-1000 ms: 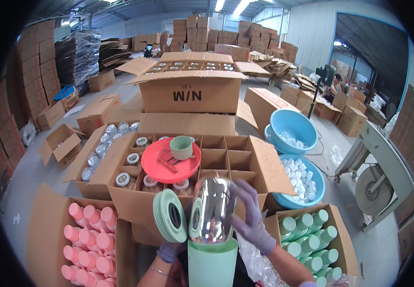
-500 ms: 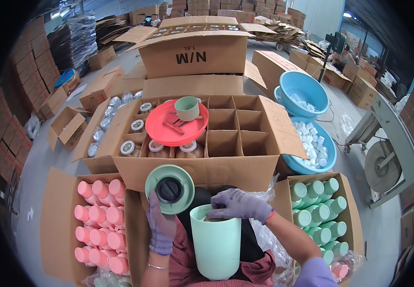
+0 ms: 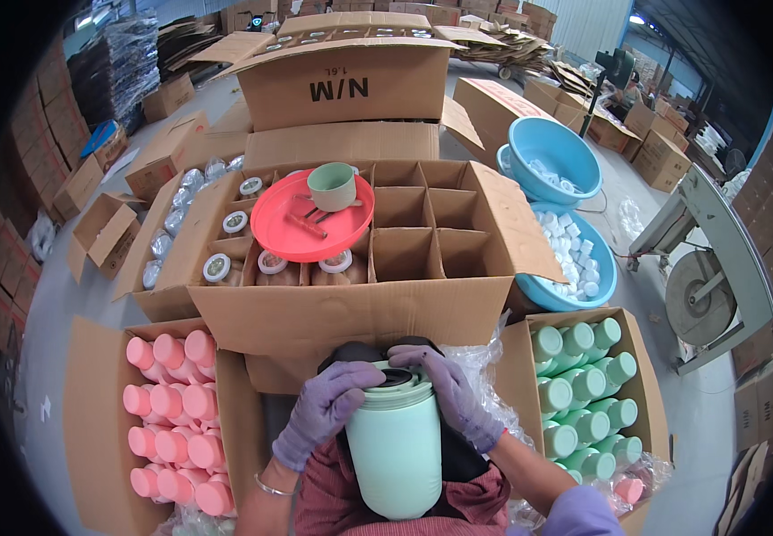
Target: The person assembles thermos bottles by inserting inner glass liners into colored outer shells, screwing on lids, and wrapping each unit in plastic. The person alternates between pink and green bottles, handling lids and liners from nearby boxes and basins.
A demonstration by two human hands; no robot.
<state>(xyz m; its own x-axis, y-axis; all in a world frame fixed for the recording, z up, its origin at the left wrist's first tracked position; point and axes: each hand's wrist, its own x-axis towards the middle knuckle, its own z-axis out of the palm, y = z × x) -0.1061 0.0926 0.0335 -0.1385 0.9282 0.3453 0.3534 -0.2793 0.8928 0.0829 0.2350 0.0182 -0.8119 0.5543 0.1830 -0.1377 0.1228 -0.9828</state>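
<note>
Head view shows your left hand (image 3: pixel 325 413) and right hand (image 3: pixel 451 396), fingers half curled, gripping opposite sides of the mint-green collar (image 3: pixel 400 394) atop the mint-green bottle (image 3: pixel 395 460), upright before you. Beyond it, a red tray (image 3: pixel 281 229) sits on the divided carton (image 3: pixel 350 314).

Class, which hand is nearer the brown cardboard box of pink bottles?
Left. The purple-gloved left hand is right of the box; the purple-gloved right hand is farther right.
</note>
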